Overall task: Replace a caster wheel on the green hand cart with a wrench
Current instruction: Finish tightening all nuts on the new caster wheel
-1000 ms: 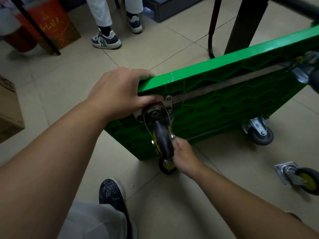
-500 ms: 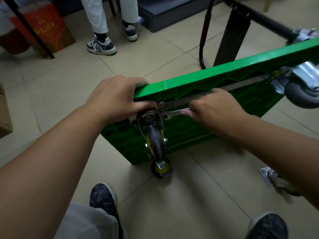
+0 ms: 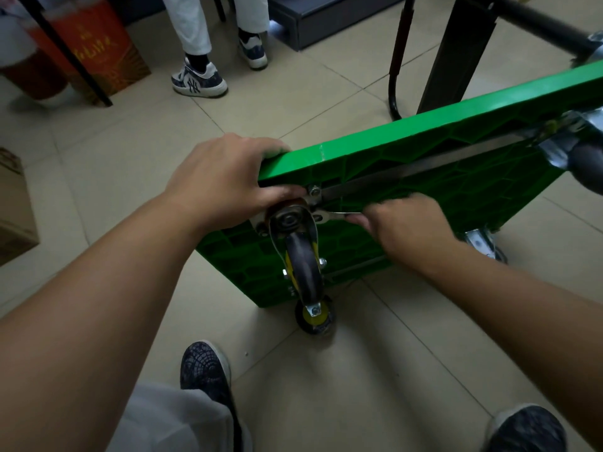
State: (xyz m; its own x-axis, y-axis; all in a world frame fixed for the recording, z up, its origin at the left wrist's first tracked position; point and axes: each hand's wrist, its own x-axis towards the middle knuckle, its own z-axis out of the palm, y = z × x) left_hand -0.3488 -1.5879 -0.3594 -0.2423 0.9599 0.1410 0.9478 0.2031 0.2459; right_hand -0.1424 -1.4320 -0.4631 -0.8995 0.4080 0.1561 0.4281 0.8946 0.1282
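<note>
Beside caster wheel (image 3: 305, 272), wrench (image 3: 339, 214) horizontal, head pointing left

Under you, pale beige floor tiles (image 3: 326, 386) with thin dark grout lines, the light dim and flat. Hard left, a brown cardboard box (image 3: 13, 207) sits at the frame edge. Top left, you've got an orange-red carton (image 3: 98, 44) with gold lettering, a slanted black pole (image 3: 70, 50) crossing it. A bystander stands beyond (white trousers (image 3: 192, 24), navy-and-white sneakers (image 3: 199, 80)). Behind them a low grey unit (image 3: 336, 21), possibly a cabinet base. Top right, a flat black upright (image 3: 456, 53) runs out of frame.
</note>
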